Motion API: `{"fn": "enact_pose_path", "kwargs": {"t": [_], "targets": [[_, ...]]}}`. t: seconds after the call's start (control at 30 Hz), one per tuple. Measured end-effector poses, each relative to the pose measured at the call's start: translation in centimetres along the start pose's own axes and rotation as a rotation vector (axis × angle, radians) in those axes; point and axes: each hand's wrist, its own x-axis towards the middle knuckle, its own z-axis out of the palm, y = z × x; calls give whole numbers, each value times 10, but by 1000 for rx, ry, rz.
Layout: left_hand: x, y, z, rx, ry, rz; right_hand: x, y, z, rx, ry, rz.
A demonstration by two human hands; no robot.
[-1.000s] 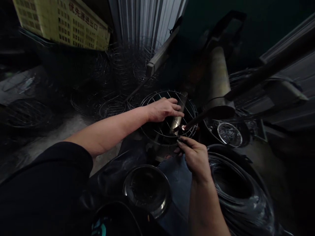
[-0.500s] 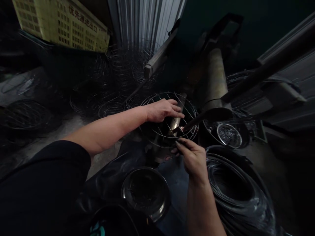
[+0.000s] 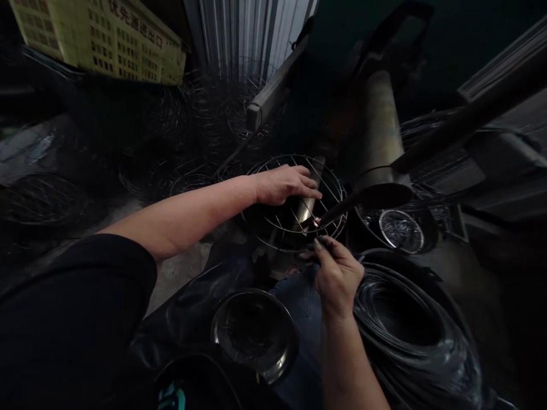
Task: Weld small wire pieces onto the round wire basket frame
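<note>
A round wire rack point(image 3: 280, 229) with parallel cross wires sits level in front of me. My left hand point(image 3: 288, 185) lies over its far left part, fingers stretched out across the wires and the thumb hidden. At the rack's near rim, my right hand point(image 3: 337, 267) is closed in a pinch. Whatever lies between those fingertips is too dark and small to make out. Just beyond them, a dark metal rod point(image 3: 342, 208) slants down from the right, its tip at the rack wires beside a small reddish bright spot. A brassy bar point(image 3: 305, 209) runs under the rack.
A metal cylinder point(image 3: 380, 125) of the machine stands above the rack. A steel bowl point(image 3: 254, 333) rests by my lap. To the right lies a thick wire coil point(image 3: 427, 359); behind it, a tub holds small wire pieces. A yellow crate point(image 3: 98, 42) stands at upper left.
My right hand has shifted slightly right, along with the rack's near edge. The bright spot at the rod tip shows more clearly now. My left hand keeps its place on the rack.
</note>
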Motion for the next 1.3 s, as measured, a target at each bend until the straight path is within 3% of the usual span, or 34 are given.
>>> {"fn": "enact_pose_path", "kwargs": {"t": [0.3, 0.63, 1.03, 1.13, 1.23, 1.3], "targets": [[3, -2, 1, 3, 9, -10, 2, -2, 0, -18, 1, 15], [8, -14, 11, -72, 98, 9, 11, -9, 0, -58, 11, 28], [12, -7, 6, -42, -25, -2, 15, -6, 2, -19, 22, 30], [12, -6, 8, -52, -26, -10, 9, -5, 1, -56, 113, -46], [11, -4, 8, -61, -22, -6, -4, -8, -3, -195, 243, -259], [10, -1, 6, -47, -20, -28, -13, -11, -4, -251, 179, -293]]}}
